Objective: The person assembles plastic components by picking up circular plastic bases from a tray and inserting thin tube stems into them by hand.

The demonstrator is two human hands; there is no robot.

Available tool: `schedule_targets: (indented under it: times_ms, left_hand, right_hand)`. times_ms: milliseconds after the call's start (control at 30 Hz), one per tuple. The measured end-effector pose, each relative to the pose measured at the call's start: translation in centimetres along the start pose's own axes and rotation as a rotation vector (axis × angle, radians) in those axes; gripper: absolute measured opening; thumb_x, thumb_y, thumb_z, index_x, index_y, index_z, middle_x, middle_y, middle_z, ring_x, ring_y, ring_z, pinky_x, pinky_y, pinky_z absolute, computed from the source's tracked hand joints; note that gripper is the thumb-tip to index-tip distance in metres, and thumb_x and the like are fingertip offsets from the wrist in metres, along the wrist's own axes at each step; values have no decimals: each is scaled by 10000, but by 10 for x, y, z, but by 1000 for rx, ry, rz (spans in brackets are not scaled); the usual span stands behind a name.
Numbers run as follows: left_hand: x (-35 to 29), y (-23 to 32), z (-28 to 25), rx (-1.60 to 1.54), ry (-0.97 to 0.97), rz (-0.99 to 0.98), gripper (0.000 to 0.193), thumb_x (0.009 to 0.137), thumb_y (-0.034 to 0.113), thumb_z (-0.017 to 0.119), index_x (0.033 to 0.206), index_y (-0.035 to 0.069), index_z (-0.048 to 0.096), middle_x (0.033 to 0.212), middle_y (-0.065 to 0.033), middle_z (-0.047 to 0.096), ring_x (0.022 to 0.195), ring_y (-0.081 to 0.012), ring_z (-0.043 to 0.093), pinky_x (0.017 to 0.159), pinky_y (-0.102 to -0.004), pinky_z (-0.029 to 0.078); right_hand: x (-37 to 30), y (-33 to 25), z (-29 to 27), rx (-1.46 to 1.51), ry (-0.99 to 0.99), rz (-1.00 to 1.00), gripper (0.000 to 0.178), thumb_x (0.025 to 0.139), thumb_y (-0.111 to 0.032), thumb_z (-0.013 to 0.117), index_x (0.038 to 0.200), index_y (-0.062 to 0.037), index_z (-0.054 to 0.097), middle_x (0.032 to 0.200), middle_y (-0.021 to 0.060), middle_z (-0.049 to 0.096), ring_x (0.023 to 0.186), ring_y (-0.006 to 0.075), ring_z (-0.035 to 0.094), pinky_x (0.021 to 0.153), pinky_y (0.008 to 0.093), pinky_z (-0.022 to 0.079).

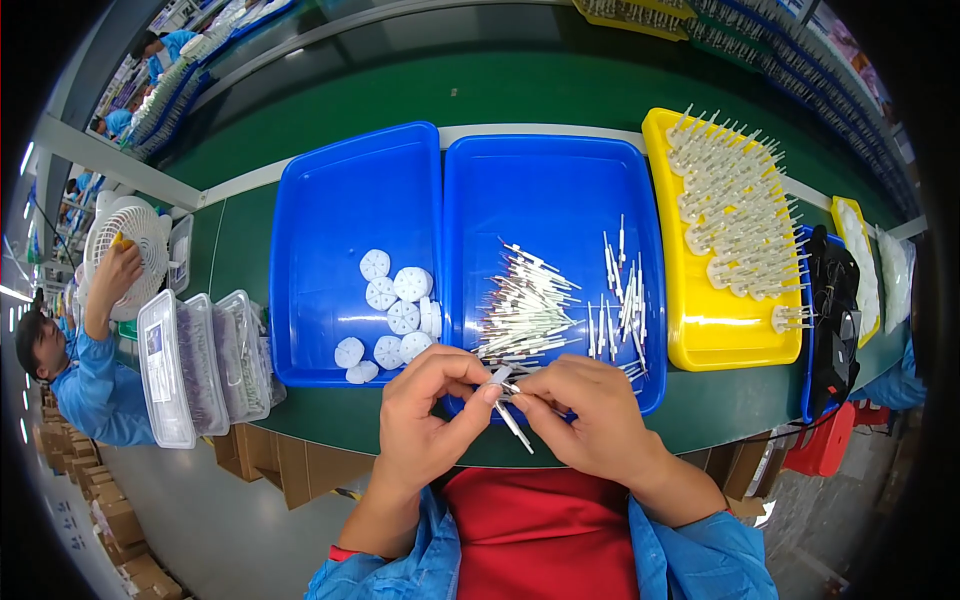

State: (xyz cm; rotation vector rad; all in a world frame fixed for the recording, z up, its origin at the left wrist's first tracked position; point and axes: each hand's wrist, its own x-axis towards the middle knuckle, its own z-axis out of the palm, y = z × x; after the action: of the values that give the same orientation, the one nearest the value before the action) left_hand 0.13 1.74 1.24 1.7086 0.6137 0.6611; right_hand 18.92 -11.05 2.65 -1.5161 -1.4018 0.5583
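Left hand (425,420) and right hand (598,412) pinch seemingly joined white pieces (514,426) (blue trays (360,205) (550,190) hold discs (403,317), sticks (525,303)).

Both hands (425,412) (592,415) pinch close together, fingers (445,367) curled.

A green workbench (238,255) stretched across the room, and a pale metal beam (120,165) slanted at upper left. Grey floor (230,510) showed below, with cardboard boxes (122,525) stacked along it at lower left. White strip lights (27,157) glowed near the left edge of the view.
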Motion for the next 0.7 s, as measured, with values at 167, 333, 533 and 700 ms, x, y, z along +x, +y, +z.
schedule_targets:
  times_ms: [167,333,533,700]
  left_hand:
    - [2,-5,2,-45,47,53,184,989,-33,869,1131,-42,753,1095,-115,759,871,-133,756,722,-260,611]
    - [6,1,0,57,7,63,167,997,-30,860,1124,-37,753,1086,-118,755,844,-142,753,701,-266,605]
    - [9,8,-4,115,-60,64,160,999,-23,858,1120,-36,754,1087,-124,756,841,-158,758,689,-276,610]
    - [10,5,-3,70,-47,133,211,951,-29,887,1121,-19,762,1134,-150,765,929,-194,768,726,-288,626]
  right_hand:
    - [-3,-4,6,38,57,30,132,984,-35,836,1017,-37,709,860,122,720,760,344,703,671,440,539]
    - [-1,-1,5,-148,36,-49,122,990,-33,813,996,-39,692,849,118,677,751,343,664,684,448,532]
    - [1,-1,5,-205,-1,-98,135,996,-44,807,973,-42,675,840,121,648,742,341,635,682,449,525]
    - [-9,-2,11,-154,97,-50,172,956,-34,862,1082,-29,746,948,120,749,809,324,700,706,434,555]
